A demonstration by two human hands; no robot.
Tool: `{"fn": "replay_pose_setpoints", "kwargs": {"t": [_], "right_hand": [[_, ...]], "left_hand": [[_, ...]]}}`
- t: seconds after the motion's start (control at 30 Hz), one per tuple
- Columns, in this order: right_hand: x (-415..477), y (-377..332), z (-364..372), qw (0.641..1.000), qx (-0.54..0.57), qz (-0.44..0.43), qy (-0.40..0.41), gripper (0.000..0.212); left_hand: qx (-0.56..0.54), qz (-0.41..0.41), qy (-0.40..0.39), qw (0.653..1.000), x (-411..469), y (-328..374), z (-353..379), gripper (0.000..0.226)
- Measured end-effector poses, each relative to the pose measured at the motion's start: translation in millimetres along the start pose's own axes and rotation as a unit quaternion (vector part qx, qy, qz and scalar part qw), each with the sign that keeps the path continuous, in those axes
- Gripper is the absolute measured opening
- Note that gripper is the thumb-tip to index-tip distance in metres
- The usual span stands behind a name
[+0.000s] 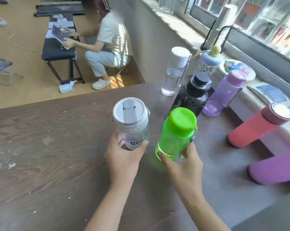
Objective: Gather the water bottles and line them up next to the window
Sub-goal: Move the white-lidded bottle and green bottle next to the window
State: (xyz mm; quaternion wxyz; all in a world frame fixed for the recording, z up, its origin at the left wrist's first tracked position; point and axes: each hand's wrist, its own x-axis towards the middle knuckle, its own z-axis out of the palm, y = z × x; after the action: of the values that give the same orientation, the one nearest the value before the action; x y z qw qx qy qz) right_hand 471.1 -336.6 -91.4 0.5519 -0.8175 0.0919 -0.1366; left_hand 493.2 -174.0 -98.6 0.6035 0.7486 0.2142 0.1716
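Head view shows eight bottles on the wooden table [41, 147]. Six stand by the window [257, 19]: a clear bottle with a white cap [174, 72], a clear one with a blue lid [205, 64], a black bottle [193, 95], a pale purple bottle [224, 94], a red bottle [255, 129] and a purple bottle [274, 170] cut off at the right edge. The left hand [122, 157] wraps around the base of a clear bottle with a grey lid [132, 125]; its printed word is partly covered. The right hand [182, 162] grips the lower part of a green bottle [175, 135]. Both stand near the table's middle, side by side. One blurred person [107, 40] sits beyond the table.
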Motion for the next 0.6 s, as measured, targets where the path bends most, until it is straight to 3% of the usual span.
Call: {"fn": "replay_pose_setpoints", "kwargs": {"t": [0.1,0.3,0.6], "right_hand": [[-8.3,17.2,-42.3,0.999,-0.023,0.008,0.035,0.046],[-17.8,42.5,-96.9,0.996,-0.032,0.027,0.084,0.051],[-26.9,64.7,-134.0,0.991,-0.015,0.056,0.117,0.051]], "left_hand": [[0.0,0.021,-0.062,0.998,-18.0,9.2,40.2,0.053],[0.015,0.057,-0.158,0.986,-41.9,19.4,113.8,0.069],[0.051,0.065,-0.202,0.976,-58.1,32.5,180.1,0.065]]}}
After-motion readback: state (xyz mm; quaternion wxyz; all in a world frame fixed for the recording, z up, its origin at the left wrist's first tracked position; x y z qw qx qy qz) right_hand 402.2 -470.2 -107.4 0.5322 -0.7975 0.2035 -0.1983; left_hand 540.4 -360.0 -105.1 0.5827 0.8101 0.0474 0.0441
